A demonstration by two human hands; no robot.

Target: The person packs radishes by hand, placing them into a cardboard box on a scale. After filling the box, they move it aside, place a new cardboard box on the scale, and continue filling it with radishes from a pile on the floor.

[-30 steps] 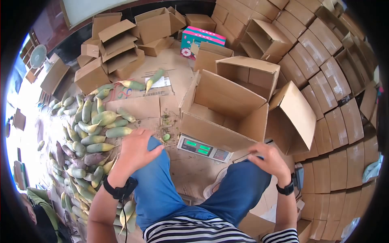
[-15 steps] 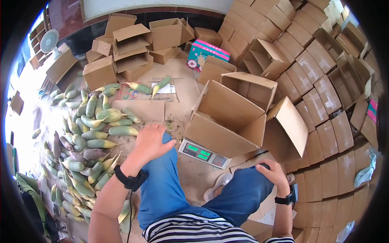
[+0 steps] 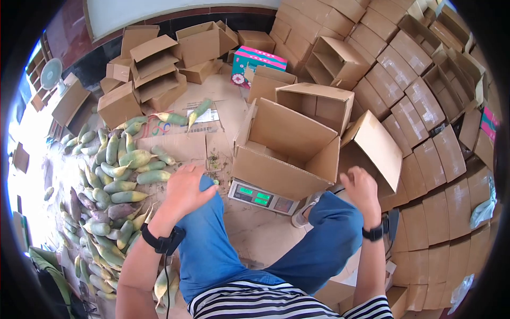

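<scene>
Left hand [image 3: 183, 190] on knee, right hand [image 3: 361, 189] raised near open box [image 3: 287, 143]

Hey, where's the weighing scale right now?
In the head view, the scale sits at centre on the floor, tucked under the front of the big open box, between the person's left hand and right hand.

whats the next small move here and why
Probably reach the left hand from the knee to the pile beside it and take one piece: both hands are empty, the right hand hovers by a flap, and the open box on the scale looks empty.
</scene>
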